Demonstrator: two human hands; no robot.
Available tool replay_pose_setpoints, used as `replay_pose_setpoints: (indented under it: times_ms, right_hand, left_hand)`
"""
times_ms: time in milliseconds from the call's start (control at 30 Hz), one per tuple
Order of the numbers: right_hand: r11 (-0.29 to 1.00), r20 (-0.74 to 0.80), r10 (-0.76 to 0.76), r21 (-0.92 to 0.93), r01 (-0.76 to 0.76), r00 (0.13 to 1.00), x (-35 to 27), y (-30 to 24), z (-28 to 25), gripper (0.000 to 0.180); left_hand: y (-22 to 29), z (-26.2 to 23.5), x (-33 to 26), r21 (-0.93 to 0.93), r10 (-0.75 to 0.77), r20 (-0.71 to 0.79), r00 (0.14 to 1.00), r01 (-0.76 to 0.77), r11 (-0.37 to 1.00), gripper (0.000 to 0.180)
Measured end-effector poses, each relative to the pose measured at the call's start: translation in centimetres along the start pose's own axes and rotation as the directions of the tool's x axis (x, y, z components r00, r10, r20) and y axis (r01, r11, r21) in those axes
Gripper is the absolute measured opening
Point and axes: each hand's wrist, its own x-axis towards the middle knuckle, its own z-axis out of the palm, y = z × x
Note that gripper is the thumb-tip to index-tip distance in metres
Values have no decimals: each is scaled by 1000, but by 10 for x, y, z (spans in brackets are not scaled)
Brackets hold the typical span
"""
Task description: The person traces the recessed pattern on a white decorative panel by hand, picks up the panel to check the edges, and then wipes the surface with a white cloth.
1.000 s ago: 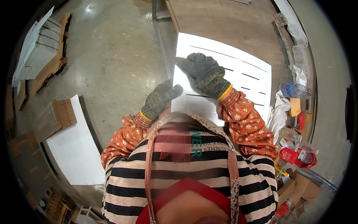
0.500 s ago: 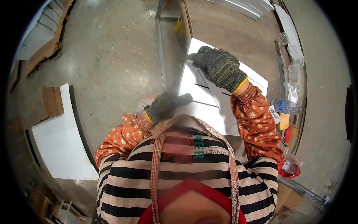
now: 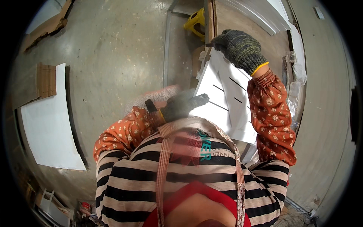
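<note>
Gripping the white panel (image 3: pixel 227 98): right hand (image 3: pixel 238 47) fingers curl over its top, left hand (image 3: pixel 181 106) fingers pinch its near edge.

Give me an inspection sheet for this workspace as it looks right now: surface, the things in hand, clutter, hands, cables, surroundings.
Surface: brown worktable at upper right, bare concrete floor to the left.
Job's things: white panel with dark slots, tilted, lifted at its far edge.
Clutter: yellow object by the table edge; plastic wrap along the right side.
Hands: right hand, gloved, grips the panel's top corner; left hand, gloved, blurred, at its lower edge, grip unclear.
Cables: nothing seen.
Surroundings: white sheet and cardboard piece on the floor.
</note>
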Motion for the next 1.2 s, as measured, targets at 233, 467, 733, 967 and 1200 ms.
replay_pose_setpoints:
  times_ms: [233,467,733,967,1200]
  right_hand:
    - [966,87,2,-256,20,996,-1,-9,12,20]
    - [995,-365,82,88,-53,928,-51,22,16,23]
    - [882,-470,195,468,56,861,-120,-36,106,36]
    - [703,-513,637,692,-161,576,-224,-56,191,39]
    - [260,-243,966,893,-369,92,-302,-78,229,23]
  left_hand:
    - [-77,14,11,-79,387,-2,922,-386,919,39]
    - [68,8,11,343,2,103,995,-37,939,38]
    - [-8,8,7,634,311,67,948,-281,720,47]
    - [-71,-19,12,374,388,134,912,-410,832,44]
    - [-68,-52,6,478,290,168,942,-335,812,45]
